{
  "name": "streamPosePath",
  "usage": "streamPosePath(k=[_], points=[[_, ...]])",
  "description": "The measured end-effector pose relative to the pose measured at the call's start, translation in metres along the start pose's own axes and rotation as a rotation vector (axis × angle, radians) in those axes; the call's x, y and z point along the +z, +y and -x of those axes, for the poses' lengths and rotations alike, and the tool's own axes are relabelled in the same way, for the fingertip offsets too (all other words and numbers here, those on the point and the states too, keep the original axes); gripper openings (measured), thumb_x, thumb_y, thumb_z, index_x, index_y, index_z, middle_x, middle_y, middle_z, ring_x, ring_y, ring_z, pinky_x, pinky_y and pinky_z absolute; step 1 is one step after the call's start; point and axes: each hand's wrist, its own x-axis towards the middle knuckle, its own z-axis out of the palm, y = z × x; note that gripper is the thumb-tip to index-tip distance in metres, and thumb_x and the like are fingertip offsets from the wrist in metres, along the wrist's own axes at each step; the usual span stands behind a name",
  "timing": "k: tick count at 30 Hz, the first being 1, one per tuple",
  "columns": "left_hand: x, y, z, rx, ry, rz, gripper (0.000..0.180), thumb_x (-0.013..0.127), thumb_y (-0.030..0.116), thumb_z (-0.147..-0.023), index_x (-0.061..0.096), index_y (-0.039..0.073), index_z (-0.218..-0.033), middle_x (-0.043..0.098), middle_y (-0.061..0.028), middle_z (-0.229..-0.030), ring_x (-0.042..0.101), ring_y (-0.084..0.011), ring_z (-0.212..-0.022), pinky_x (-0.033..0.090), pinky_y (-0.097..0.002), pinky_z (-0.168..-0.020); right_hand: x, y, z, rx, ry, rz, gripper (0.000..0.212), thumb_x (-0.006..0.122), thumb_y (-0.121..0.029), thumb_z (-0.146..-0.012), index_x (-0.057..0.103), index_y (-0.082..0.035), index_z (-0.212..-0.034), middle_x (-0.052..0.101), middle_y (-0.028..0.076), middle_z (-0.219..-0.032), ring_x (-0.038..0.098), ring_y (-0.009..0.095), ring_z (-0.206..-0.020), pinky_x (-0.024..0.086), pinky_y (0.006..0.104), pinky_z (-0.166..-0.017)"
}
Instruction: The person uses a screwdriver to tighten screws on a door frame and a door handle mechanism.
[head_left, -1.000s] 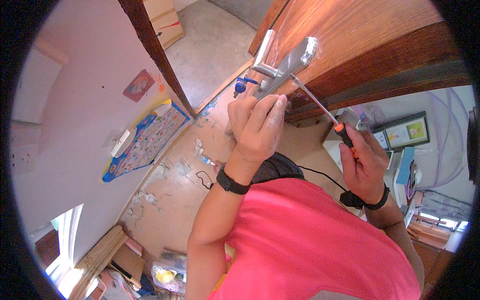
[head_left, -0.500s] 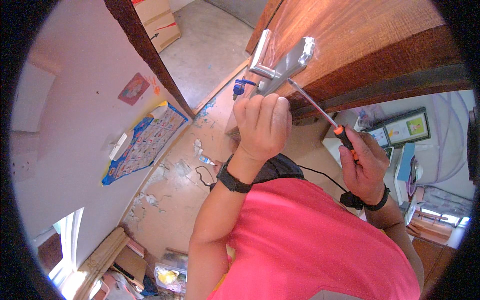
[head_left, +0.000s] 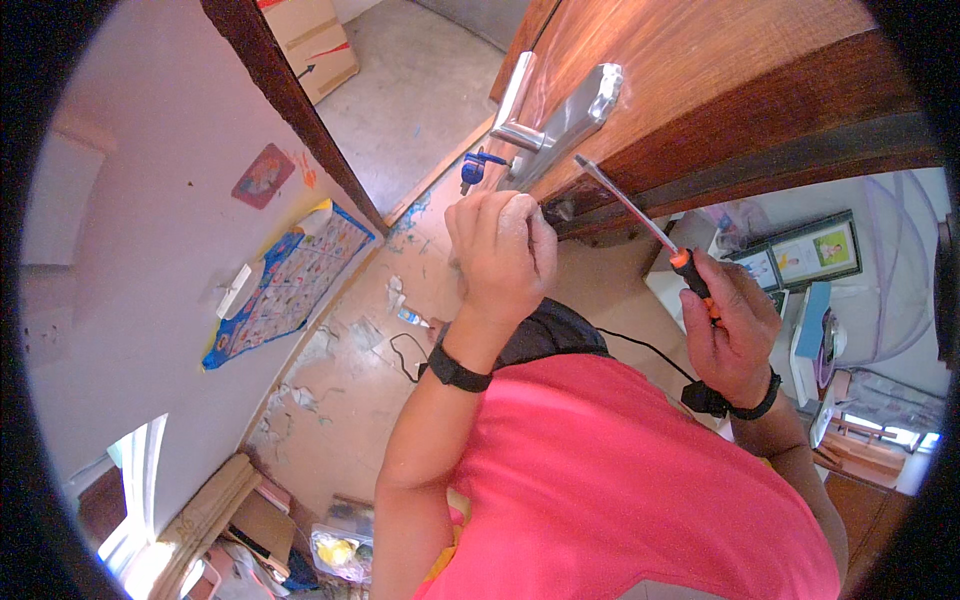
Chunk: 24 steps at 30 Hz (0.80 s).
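A silver lever handle on a long metal plate (head_left: 575, 118) is mounted on the brown wooden door (head_left: 700, 70). Blue keys (head_left: 474, 168) hang at the lock below the lever. My left hand (head_left: 503, 250) is closed, fingers curled in, beside the lower end of the plate and the door's edge; whatever its fingers hold is hidden. In my right hand (head_left: 735, 325) is a screwdriver (head_left: 640, 222) with an orange and black handle, its shaft pointing up and left. The screwdriver's tip is near the door's edge, to the right of the plate.
The wall on the left bears a blue-edged poster (head_left: 295, 285). Paper scraps and a small tube (head_left: 412, 317) lie on the floor. A cardboard box (head_left: 318, 50) stands beyond the doorway, and picture frames (head_left: 805, 255) lean at the right.
My left hand has moved slightly left and down, away from the door's edge, uncovering more of it. The handle appears shifted a little up-left. My right hand keeps its hold on the screwdriver.
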Motion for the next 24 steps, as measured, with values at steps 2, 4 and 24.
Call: streamPosePath(k=[2,4,24], points=[[-0.003,-0.005,0.004,-0.009,-0.001,-0.006,0.023,0.065,-0.001,-0.071,0.056,0.004,-0.091,0.056,-0.0097,-0.085,0.053,-0.0303,-0.081,0.038,-0.0415,-0.072,0.000,0.000,0.000,0.006,0.013,0.008,0.038,0.064,-0.001,-0.080,0.059,0.003,-0.117,0.065,0.017,-0.087,0.061,0.026,-0.069,0.048,0.0323,-0.060],[-0.007,-0.018,0.014,-0.114,-0.003,-0.087,0.018,0.067,-0.001,-0.073,0.058,0.004,-0.088,0.059,-0.0107,-0.082,0.054,-0.0303,-0.078,0.040,-0.0406,-0.070,0.001,0.001,0.000,0.013,0.024,0.016,0.039,0.065,-0.005,-0.081,0.059,-0.001,-0.119,0.065,0.015,-0.084,0.060,0.027,-0.065,0.048,0.0348,-0.058],[-0.047,-0.027,0.037,-0.976,-0.070,0.397,0.007,0.074,0.001,-0.076,0.067,0.001,-0.076,0.066,-0.0034,-0.075,0.059,-0.0078,-0.069,0.047,-0.0224,-0.065,-0.001,0.002,0.005,-0.009,0.067,-0.026,0.038,0.066,-0.005,-0.080,0.060,0.000,-0.117,0.060,0.012,-0.075,0.053,0.022,-0.058,0.042,0.0317,-0.052]])
